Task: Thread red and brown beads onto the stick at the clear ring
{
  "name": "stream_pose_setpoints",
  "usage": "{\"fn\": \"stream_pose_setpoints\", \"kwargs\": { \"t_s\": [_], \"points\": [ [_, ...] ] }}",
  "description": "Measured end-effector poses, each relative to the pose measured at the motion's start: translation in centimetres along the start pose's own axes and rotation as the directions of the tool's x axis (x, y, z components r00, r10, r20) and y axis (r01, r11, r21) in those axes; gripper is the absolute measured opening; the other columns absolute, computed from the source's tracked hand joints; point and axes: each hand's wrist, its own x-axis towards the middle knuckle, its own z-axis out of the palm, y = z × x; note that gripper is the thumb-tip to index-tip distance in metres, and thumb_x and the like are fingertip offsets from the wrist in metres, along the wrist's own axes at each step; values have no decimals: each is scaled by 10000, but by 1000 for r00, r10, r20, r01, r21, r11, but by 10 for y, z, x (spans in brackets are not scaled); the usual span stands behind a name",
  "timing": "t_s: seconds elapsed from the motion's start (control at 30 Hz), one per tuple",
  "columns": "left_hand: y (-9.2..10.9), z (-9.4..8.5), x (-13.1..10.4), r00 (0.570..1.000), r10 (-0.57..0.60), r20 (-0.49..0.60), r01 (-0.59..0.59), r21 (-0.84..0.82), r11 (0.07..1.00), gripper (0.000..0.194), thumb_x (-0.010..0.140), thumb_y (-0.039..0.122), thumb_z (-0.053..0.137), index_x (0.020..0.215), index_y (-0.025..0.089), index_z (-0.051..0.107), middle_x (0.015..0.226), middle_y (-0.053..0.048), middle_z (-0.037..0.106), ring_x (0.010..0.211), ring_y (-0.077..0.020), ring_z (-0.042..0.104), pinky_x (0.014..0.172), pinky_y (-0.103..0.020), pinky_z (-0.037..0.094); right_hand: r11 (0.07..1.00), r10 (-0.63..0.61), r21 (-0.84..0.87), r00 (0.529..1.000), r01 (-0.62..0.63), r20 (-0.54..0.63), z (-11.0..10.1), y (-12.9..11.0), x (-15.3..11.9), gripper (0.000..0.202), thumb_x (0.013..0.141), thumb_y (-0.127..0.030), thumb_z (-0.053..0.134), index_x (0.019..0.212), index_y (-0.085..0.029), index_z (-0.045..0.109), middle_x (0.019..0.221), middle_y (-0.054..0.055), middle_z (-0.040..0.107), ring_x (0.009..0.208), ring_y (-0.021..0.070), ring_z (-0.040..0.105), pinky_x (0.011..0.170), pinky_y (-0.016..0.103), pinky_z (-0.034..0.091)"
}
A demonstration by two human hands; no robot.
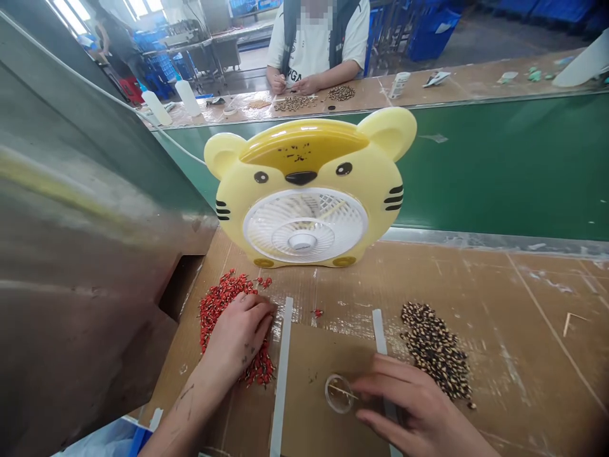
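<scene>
While left hand (245, 324) rests on red pieces (219, 311), right hand (404, 393) flanks clear dish (335, 404)

The left fingers curl downward (whether they pinch anything, we cannot tell). The right fingers stand parted beside the dish on the brown board (316, 355), a thin stick (342, 391) poking past its rim. Care here likely means a light, single pick and an undisturbed dish. Farther out: dark-and-cream pieces (435, 349), a yellow fan (304, 222).

The head-worn camera looks forward and down over the near counter (490, 285), close above the left hand (242, 327) and right hand (412, 393), which reach in from the bottom edge; its wide view faces the fan (307, 197) almost front-on and stretches past to the farther counter (371, 90) and floor (495, 38)
</scene>
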Motion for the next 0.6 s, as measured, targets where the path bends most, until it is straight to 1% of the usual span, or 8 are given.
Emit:
{"fn": "stream_pose_setpoints", "kwargs": {
  "t_s": [0.07,0.13,0.23,0.3,0.37,0.43,0.5,0.6],
  "points": [
    [4,4,4,998,30,50,-33,50,998,496,929,469,197,1070,315,647,1176,58,582,1099,-67,424,1080,-301,322,998,3,70,1000,-4,9,1,0,0,177,915,-267,636,1087,-266,593,871,-44,605,807,27,567,716,140,469],
    [6,5,8,996,51,80,-57,79,995,534,928,466,159,1015,283,654,1144,33,589,1090,-75,436,1052,-301,327,990,8,141,1000,-7,-6,2,-1,0,143,914,-231,631,1054,-251,604,856,-39,601,796,29,553,706,144,450],
    [8,0,11,989,85,118,-100,127,987,525,928,458,145,954,241,622,1110,16,580,1097,-75,450,1025,-294,332,981,19,195,1000,-16,-15,2,-2,2,145,908,-203,632,1046,-245,616,870,-34,606,804,34,542,705,156,426],
    [12,-4,12,980,124,157,-152,185,971,545,922,466,102,899,200,576,1082,-5,563,1078,-86,448,1019,-311,341,974,19,225,1000,-14,-19,3,-2,4,144,907,-175,622,1035,-242,626,881,-37,615,815,36,535,713,158,418],
    [17,-8,13,970,125,209,-180,272,945,500,922,402,93,861,163,529,1073,-37,544,1055,-114,443,1021,-349,350,969,7,245,999,1,-33,4,-3,6,141,905,-149,613,1014,-237,636,882,-44,625,818,38,527,724,161,415],
    [21,-11,13,962,99,254,-184,335,924,418,912,297,125,894,154,517,1121,-61,528,1081,-149,448,1035,-389,367,969,3,248,999,5,-32,4,-3,7,134,907,-139,606,997,-232,639,880,-51,630,820,42,519,732,169,412],
    [22,-11,13,953,110,281,-204,332,921,393,905,268,149,944,163,525,1153,-61,520,1108,-167,459,1043,-404,381,971,15,239,1000,-11,-16,5,-3,7,127,912,-146,603,1002,-228,638,896,-49,631,835,45,514,741,174,407],
    [19,-10,14,943,171,284,-246,254,936,403,919,297,158,994,202,542,1136,-30,525,1050,-120,466,986,-342,357,978,-9,206,999,19,-49,7,-3,8,114,909,-133,604,991,-205,635,877,-33,619,821,57,489,725,182,389]
  ]
}}
